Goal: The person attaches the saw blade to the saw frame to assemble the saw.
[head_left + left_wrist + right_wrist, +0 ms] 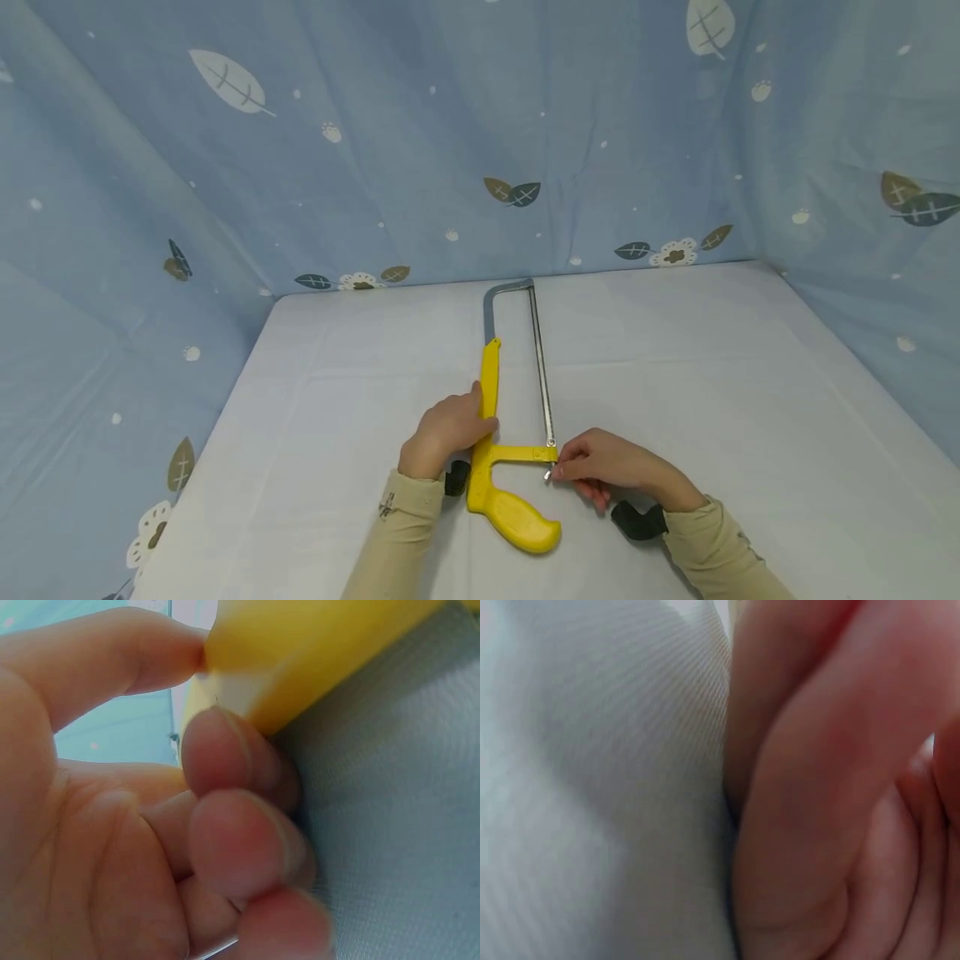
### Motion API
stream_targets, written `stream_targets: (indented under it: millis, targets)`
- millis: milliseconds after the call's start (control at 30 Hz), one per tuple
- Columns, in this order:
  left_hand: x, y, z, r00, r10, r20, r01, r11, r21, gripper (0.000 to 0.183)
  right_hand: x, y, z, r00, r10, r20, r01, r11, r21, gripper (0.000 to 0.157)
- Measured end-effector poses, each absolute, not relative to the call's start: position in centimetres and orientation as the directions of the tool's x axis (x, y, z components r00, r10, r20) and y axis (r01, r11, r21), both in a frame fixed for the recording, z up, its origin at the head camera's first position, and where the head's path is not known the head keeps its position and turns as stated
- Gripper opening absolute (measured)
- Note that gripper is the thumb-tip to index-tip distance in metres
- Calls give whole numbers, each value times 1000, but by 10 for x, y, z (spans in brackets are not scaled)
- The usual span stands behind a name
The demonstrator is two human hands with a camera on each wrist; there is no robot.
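Note:
A hacksaw (489, 375) with a yellow handle and grey front frame lies flat on the white table, its handle toward me. My left hand (448, 429) holds the yellow back of the frame between thumb and fingers. In the left wrist view the yellow frame (300, 652) shows at the thumb and fingertips. The thin blade (540, 367) runs along the right side of the frame. At the blade's near end, my right hand (603, 462) pinches the small metal wing nut (549, 473) just below the yellow crossbar. Only curled fingers (802, 787) and cloth fill the right wrist view.
A white cloth covers the table (712, 375). Behind it and on both sides hangs a blue curtain (420, 125) with a leaf print. Black wrist cameras (639, 522) sit at both cuffs, close over the cloth.

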State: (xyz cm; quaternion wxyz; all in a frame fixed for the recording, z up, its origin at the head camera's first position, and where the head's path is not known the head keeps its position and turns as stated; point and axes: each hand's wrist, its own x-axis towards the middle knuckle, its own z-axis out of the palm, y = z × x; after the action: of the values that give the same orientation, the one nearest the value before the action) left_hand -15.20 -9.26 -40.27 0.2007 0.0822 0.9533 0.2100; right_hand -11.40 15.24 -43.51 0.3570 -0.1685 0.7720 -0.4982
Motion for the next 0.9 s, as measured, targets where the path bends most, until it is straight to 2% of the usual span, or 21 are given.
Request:
stream_targets:
  millis: [267,900]
  targets:
    - [-152,-91,-400,-904,237,-357,65,900,431,72,-115,155,-435,-696,-600,-395,133,432,-892,31]
    - [-153,-90,-400,-904,227,-363,62,909,412,71,-114,154,-429,-680,-615,-399,114,449,-886,35]
